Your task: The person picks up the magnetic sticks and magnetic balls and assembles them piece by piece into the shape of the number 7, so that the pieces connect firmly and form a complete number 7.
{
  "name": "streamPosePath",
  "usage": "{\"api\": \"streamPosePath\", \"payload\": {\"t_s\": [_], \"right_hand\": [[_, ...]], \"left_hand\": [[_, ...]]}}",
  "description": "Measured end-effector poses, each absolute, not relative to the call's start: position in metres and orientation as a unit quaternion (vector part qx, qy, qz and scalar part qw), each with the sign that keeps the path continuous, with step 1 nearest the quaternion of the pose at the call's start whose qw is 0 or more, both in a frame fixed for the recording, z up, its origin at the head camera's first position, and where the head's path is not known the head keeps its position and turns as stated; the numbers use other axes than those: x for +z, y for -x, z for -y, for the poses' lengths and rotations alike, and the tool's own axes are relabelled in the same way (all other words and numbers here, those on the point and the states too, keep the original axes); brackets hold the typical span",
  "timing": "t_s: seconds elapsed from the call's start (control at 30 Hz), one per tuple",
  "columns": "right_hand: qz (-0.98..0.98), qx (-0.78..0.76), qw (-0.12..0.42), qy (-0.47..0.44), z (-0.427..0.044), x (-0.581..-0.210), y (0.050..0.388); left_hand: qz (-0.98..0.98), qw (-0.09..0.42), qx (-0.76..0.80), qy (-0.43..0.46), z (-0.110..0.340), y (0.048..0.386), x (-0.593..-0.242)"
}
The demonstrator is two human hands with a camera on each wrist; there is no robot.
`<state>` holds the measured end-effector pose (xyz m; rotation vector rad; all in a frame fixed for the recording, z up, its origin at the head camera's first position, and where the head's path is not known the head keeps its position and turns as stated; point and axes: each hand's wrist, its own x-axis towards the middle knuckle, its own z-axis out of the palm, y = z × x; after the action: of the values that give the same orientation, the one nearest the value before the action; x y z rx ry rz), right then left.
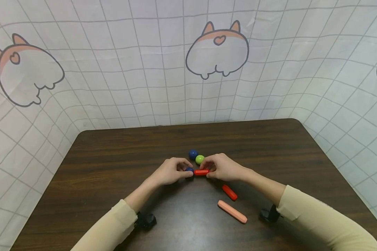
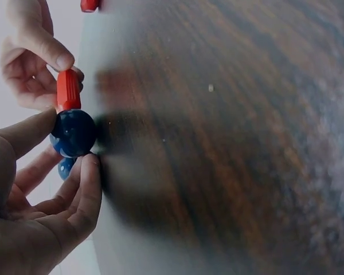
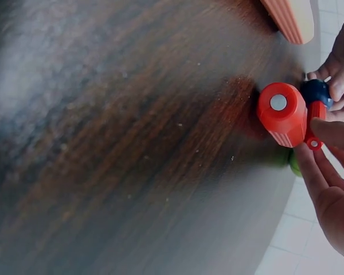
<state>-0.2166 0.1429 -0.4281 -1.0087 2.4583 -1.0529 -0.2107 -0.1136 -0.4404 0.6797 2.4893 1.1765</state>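
Observation:
Between thumb and fingers, my left hand (image 1: 170,171) pinches a dark blue ball (image 2: 74,133) just above the table. My right hand (image 1: 225,167) pinches a short red ribbed rod (image 1: 201,172), whose one end touches that ball. In the right wrist view, a silver disc shows in the rod's free end (image 3: 314,144). Just behind the hands a second blue ball (image 1: 193,154) lies beside a lime green ball (image 1: 200,159). Another red rod (image 1: 229,192) rests on the table, nearer than the right hand, with a silver disc in its end too.
A longer salmon-pink rod (image 1: 232,211) lies in front of the loose red one. Dark wood-grain table (image 1: 119,150) spreads around the hands. A white grid-patterned cloth (image 1: 128,69) hangs behind and at both sides. Black devices (image 1: 146,221) sit at both wrists.

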Motion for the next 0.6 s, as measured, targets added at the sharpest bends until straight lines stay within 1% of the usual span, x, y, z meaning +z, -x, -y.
{"api": "streamPosePath", "payload": {"t_s": [0.33,0.6], "right_hand": [[-0.851,-0.364,0.134,0.354,-0.1420,-0.4295,0.2182],[-0.852,-0.359,0.126,0.360,-0.1393,-0.4267,0.2175]], "left_hand": [[-0.864,0.146,0.398,-0.272,0.1155,0.2125,-0.4422],[-0.868,0.139,0.393,-0.269,0.1173,0.2106,-0.4405]]}}
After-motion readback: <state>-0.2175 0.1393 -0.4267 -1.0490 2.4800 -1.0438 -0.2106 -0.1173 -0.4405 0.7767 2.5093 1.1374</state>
